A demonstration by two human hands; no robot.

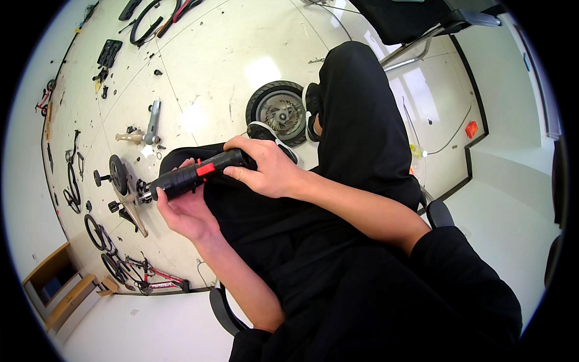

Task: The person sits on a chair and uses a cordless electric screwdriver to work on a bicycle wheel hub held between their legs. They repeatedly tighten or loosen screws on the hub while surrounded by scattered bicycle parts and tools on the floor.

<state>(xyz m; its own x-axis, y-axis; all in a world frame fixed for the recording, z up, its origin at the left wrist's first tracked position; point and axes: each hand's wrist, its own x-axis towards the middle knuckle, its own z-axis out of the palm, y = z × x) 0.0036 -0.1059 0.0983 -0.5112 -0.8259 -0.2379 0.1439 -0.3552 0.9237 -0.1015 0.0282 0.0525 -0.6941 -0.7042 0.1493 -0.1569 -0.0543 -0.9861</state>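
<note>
Over my lap a black power screwdriver [187, 179] with a red switch lies almost level, its bit end pointing left. My right hand [271, 169] is wrapped round its rear end. Beneath the front part, my left hand [192, 214] cradles the body, thumb on the near side and fingertips showing on the far side. A metal tip sticks out past the left thumb. Just beyond it, on the floor, is a pale metal frame part [137, 214] with black knobs and a small black wheel [117, 175]. Whether the tip touches any part cannot be told.
A tyred wheel with a disc [280, 114] lies by my shoes. Further left are a grey metal bracket [154, 123], black tool cases [109, 53], loose bike parts and a red bicycle frame [163, 283]. A black chair [404, 18] stands at the far right.
</note>
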